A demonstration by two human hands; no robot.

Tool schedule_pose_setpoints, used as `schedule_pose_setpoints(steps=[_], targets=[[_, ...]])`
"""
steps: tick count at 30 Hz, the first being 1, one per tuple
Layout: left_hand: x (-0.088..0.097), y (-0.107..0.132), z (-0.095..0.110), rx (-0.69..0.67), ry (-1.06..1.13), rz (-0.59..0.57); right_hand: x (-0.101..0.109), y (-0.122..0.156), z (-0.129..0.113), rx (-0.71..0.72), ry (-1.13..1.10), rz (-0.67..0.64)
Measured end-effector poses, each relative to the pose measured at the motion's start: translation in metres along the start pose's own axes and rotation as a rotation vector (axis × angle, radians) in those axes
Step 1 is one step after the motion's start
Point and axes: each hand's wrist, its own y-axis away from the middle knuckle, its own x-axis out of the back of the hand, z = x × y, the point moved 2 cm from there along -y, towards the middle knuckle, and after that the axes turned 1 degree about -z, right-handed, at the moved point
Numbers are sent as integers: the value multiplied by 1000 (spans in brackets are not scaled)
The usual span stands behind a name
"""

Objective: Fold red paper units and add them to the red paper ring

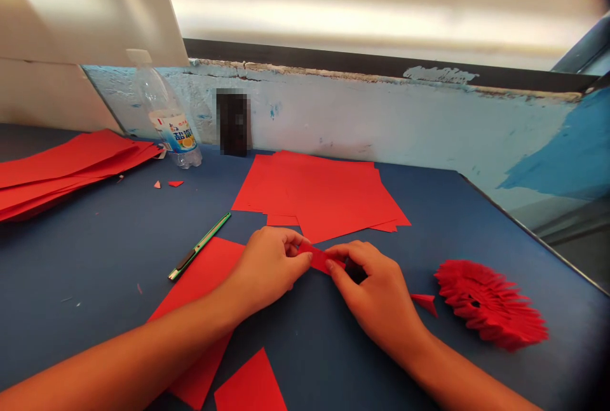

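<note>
A small strip of red paper point(320, 260) is pinched between both hands above the blue tabletop. My left hand point(269, 266) grips its left end between thumb and fingers. The right end sits between the thumb and fingers of my right hand point(370, 274). Under my left forearm lies a larger red paper sheet point(204, 290), partly hidden by the arm. A smaller red paper piece point(252, 382) rests at the bottom edge of the view. Right of my right hand are a small folded red paper piece point(427, 302) and a round, pleated red paper assembly point(493, 304).
A green utility knife point(200, 246) lies left of my left hand. Behind the hands is a pile of red sheets point(333, 192). Another red stack point(71, 166) and a plastic bottle point(174, 125) stand at the left. The table point(505, 233) meets a wall at the back.
</note>
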Motion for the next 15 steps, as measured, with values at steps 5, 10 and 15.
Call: schedule_pose_setpoints(steps=[5,10,15], targets=[[1,2,-1,-84,-280,38,-3,1,4,122,245,-102],[-1,5,-2,-79,-458,42,-3,2,2,171,315,-146],[-2,9,1,-168,-500,31,-3,3,1,179,371,-174]])
